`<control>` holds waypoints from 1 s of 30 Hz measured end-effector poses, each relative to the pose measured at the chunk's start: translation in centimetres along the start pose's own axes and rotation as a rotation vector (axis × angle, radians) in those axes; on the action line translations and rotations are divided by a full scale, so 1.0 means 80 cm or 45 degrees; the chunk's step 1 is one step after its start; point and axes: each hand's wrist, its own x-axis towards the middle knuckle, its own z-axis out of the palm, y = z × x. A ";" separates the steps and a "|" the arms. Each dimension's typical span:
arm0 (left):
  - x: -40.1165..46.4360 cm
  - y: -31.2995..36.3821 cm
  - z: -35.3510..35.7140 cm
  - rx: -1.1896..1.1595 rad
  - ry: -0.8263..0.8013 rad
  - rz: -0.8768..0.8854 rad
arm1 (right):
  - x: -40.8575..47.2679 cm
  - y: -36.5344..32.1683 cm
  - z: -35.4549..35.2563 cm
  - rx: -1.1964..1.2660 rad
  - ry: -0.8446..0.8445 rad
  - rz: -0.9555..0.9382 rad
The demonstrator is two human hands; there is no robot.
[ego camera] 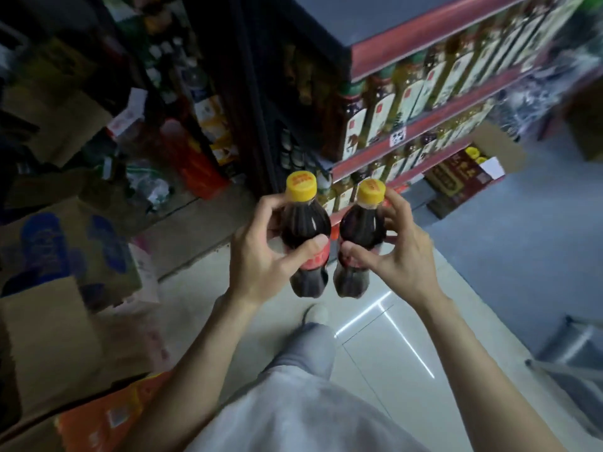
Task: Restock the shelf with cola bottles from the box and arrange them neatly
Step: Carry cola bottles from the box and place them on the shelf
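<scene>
Left hand (261, 256) grips the left cola bottle (305, 236) at the shoulder, thumb across the red label. Right hand (396, 252) grips the right cola bottle (357, 239) likewise. Both bottles upright, side by side, above the floor. Judgement: full, sealed, moderately heavy; smooth plastic, possibly slippery, so the waist is the best hold. Shelf (434, 115) at 1 o'clock holds oil-like bottles. Cardboard boxes (49, 337) at 9 o'clock; contents unclear.

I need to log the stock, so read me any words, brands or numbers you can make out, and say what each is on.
None can be read.
Yellow caps: red print, blurred.
Cola labels: partly covered, blurred.
Shelf bottles: labels too small.
Shelf tag: a code pattern, no words.
Cartons: blue print, blurred.
</scene>
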 end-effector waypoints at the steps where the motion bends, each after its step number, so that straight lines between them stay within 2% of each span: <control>1: 0.013 0.011 0.014 0.000 -0.002 0.053 | 0.010 0.009 -0.018 -0.015 0.045 -0.012; 5: 0.075 0.062 0.063 -0.044 0.014 0.257 | 0.070 0.036 -0.088 -0.004 0.177 -0.093; 10: 0.158 0.132 0.110 -0.095 0.148 0.446 | 0.165 0.042 -0.188 0.024 0.234 -0.238; 14: 0.217 0.193 0.134 -0.123 0.267 0.563 | 0.246 0.033 -0.261 0.213 0.259 -0.337; 21: 0.325 0.269 0.191 0.029 0.421 0.840 | 0.368 0.014 -0.355 0.374 0.440 -0.673; 24: 0.379 0.281 0.227 0.068 0.507 0.810 | 0.417 0.020 -0.378 0.387 0.515 -0.766; 30: 0.473 0.275 0.290 0.123 0.722 0.514 | 0.491 0.049 -0.394 0.307 0.553 -0.774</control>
